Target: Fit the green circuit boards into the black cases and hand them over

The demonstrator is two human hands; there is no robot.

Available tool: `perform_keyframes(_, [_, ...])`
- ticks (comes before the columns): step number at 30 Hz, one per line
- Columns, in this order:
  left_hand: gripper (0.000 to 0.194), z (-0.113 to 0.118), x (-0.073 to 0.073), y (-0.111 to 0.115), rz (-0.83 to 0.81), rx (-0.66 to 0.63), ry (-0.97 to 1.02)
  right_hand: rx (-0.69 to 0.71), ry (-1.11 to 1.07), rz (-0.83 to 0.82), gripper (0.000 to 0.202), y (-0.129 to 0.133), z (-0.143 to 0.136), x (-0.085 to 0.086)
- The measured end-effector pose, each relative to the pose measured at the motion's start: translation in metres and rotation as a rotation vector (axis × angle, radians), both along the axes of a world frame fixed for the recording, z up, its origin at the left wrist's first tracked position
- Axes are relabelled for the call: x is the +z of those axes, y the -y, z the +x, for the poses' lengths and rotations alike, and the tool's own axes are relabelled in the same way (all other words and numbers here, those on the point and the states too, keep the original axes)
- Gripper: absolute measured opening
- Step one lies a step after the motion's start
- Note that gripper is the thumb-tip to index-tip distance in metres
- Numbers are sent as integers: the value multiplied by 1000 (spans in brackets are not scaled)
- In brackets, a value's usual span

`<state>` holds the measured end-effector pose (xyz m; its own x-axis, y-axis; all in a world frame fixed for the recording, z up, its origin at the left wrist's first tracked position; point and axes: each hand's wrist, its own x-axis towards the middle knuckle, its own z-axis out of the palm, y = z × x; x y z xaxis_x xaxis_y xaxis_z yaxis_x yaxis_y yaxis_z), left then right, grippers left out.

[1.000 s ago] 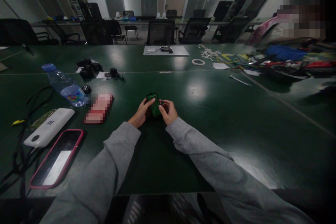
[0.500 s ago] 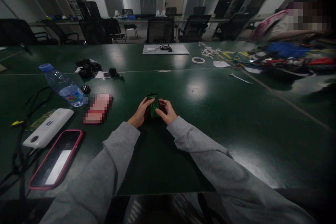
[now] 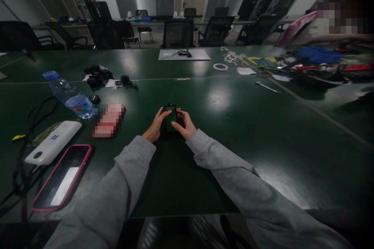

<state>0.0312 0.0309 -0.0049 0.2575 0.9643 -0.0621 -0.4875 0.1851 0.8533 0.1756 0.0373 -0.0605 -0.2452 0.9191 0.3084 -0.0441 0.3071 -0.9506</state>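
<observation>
Between my two hands, a small green circuit board (image 3: 170, 126) with a dark rim stands out against the green table (image 3: 251, 113). My left hand (image 3: 155, 127) grips its left side, with the thumb laid across the upper part of the face. On the other side, my right hand (image 3: 187, 126) closes round the right edge, its thumb pressed on the board's lower face. Fingers behind the board are mostly hidden. Fine detail on the board is too small to make out.
At the left lie a water bottle (image 3: 70, 95), a pink phone-shaped item (image 3: 108, 121), a white power bank (image 3: 54, 142), a pink-framed phone (image 3: 62, 177) and black cables. A wrench (image 3: 268, 87), white tape roll (image 3: 220, 67) and tangled wires lie right, near another person.
My right thumb has shifted slightly left over the board's face. Both hands keep their hold, and the person at the right has moved a little.
</observation>
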Motion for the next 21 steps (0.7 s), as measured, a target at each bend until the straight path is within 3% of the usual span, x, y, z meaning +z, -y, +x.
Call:
perform_keyframes(10, [38,1,2,1,4,18,-30,53,-75,-127,71,0,0,4])
perform_keyframes(21, [41,2,-5,-3,-42,50,-63,-16,-86,-88,60,1,-1,7])
